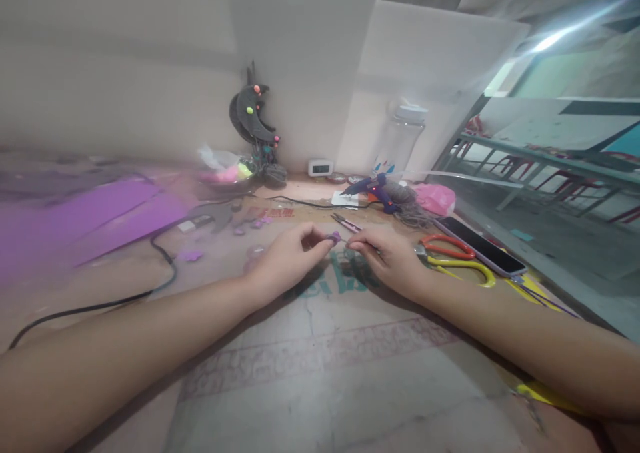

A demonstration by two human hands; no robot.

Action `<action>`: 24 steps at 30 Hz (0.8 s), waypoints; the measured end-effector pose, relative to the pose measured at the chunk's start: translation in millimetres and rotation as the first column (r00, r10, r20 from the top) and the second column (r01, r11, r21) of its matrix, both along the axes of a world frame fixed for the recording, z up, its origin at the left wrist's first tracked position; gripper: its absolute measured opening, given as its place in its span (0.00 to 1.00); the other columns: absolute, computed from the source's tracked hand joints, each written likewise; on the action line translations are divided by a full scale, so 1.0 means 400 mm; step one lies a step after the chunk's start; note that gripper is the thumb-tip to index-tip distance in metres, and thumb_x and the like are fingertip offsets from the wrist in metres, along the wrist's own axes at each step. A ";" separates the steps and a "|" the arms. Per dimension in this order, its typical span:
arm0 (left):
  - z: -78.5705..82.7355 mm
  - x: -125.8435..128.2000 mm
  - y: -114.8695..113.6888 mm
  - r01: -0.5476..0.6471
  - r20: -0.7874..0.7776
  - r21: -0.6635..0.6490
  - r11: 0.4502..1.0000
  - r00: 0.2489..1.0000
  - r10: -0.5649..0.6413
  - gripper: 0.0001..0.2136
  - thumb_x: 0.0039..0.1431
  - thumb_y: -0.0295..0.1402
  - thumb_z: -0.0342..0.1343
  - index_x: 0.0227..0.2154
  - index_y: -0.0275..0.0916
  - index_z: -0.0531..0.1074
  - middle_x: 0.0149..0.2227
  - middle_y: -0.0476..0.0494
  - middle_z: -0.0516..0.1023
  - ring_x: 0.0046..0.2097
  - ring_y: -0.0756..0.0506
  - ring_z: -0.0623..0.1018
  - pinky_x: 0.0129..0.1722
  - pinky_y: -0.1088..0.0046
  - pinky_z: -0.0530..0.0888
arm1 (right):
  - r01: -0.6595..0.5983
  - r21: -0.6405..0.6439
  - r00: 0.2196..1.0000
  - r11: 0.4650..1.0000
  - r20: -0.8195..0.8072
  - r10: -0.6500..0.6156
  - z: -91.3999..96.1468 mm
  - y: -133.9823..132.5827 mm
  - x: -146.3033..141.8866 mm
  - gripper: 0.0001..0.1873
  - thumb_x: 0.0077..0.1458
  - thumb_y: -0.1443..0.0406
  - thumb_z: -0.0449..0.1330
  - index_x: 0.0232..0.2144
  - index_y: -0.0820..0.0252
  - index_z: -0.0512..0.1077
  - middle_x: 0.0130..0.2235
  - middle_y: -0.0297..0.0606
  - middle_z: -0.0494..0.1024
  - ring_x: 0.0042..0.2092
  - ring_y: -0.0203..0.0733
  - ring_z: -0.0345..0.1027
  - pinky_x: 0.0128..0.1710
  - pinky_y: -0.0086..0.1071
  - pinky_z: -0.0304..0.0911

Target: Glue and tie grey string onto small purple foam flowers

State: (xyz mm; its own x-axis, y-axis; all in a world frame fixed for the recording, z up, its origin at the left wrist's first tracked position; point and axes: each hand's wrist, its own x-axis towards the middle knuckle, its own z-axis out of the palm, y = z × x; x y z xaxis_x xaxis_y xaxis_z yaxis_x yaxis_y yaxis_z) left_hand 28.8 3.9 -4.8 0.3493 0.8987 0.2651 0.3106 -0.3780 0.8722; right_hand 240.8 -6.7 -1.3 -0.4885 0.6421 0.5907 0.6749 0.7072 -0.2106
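Thumb and fingers of my left hand (295, 256) pinch a small purple piece (337, 237), perhaps a cut petal or flower; its exact shape is blurred. My right hand (387, 259) is closed close beside it, fingertips pinched on something thin that points toward the purple piece and is too small to make out. Just behind my right hand lie thread snips (345, 222) with their pointed tips facing away. Small purple cutouts (190, 256) lie scattered to the left of my left hand.
Purple sheets (135, 209) cover the left side, with a black cable (100, 306) in front. Behind stand a dark crescent decoration (253, 119), a small digital clock (321, 167) and a clear bottle (397, 139). A blue glue gun (375, 189), orange-and-yellow-handled scissors (450, 246) and a phone (480, 246) lie right.
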 end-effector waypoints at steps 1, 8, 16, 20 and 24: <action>0.002 0.000 -0.002 0.006 -0.004 -0.001 1.000 1.000 -0.006 0.10 0.57 0.40 0.55 0.30 0.38 0.72 0.31 0.47 0.77 0.34 0.47 0.75 0.34 0.71 0.69 | -0.002 -0.014 1.000 1.000 0.010 0.002 -0.001 -0.004 -0.002 0.12 0.64 0.62 0.52 0.32 0.58 0.73 0.31 0.39 0.78 0.34 0.40 0.71 0.35 0.31 0.63; 0.006 0.000 -0.009 0.032 -0.039 0.023 0.999 0.999 -0.031 0.10 0.58 0.40 0.54 0.30 0.39 0.72 0.32 0.47 0.78 0.34 0.46 0.76 0.35 0.71 0.70 | -0.008 -0.063 0.999 0.998 -0.049 0.005 0.002 -0.018 -0.012 0.12 0.64 0.63 0.52 0.32 0.57 0.73 0.31 0.38 0.79 0.32 0.40 0.71 0.33 0.30 0.63; 0.002 -0.002 -0.010 0.072 -0.011 -0.054 0.996 0.997 -0.072 0.10 0.57 0.41 0.55 0.30 0.38 0.71 0.30 0.47 0.77 0.32 0.47 0.75 0.33 0.71 0.69 | 0.058 -0.145 0.990 0.988 -0.120 -0.076 0.013 -0.019 -0.022 0.10 0.62 0.63 0.54 0.31 0.57 0.73 0.31 0.36 0.79 0.33 0.40 0.72 0.34 0.30 0.65; 0.001 0.000 -0.014 0.114 0.025 -0.106 0.988 0.993 -0.112 0.10 0.56 0.41 0.56 0.30 0.38 0.71 0.29 0.46 0.77 0.30 0.48 0.74 0.29 0.72 0.69 | 0.026 -0.131 0.991 0.991 -0.126 -0.043 0.008 -0.020 -0.023 0.11 0.62 0.64 0.53 0.32 0.58 0.73 0.31 0.36 0.80 0.33 0.39 0.72 0.34 0.30 0.65; -0.012 0.001 -0.009 0.186 0.120 -0.177 0.966 0.979 -0.166 0.10 0.57 0.39 0.56 0.38 0.39 0.72 0.28 0.47 0.77 0.29 0.48 0.75 0.29 0.73 0.71 | 0.014 -0.138 0.991 0.990 -0.130 -0.032 0.008 -0.019 -0.024 0.10 0.62 0.64 0.53 0.32 0.58 0.73 0.31 0.36 0.79 0.33 0.39 0.72 0.34 0.30 0.64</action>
